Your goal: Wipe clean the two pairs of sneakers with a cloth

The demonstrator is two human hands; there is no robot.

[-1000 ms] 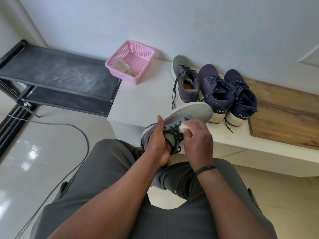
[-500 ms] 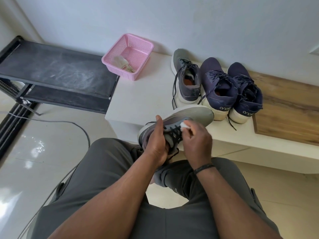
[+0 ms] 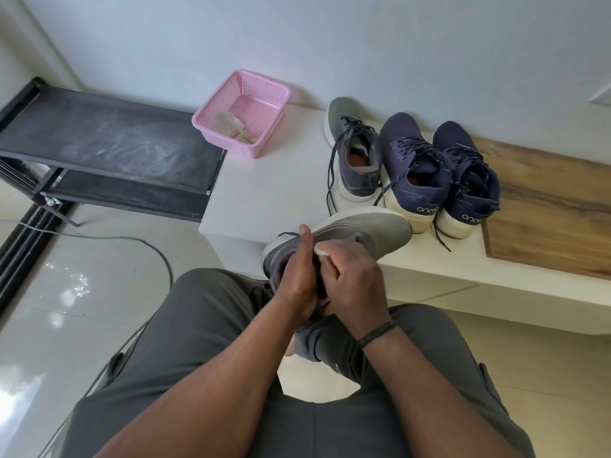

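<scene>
- Grey sneaker (image 3: 363,231) sits in your grasp above the front edge of the white ledge (image 3: 264,193), toe pointing right.
- Your left hand (image 3: 297,276) grips its heel end, thumb over the top.
- Your right hand (image 3: 353,279) is curled around a white cloth (image 3: 320,251), pressing it at the laces.
- Its grey mate (image 3: 355,150) and the navy pair (image 3: 439,173) stand in a row at the ledge's rear, touching.
- Pink basket (image 3: 274,94) occupies the ledge's back left corner, holding a crumpled rag (image 3: 229,123).
</scene>
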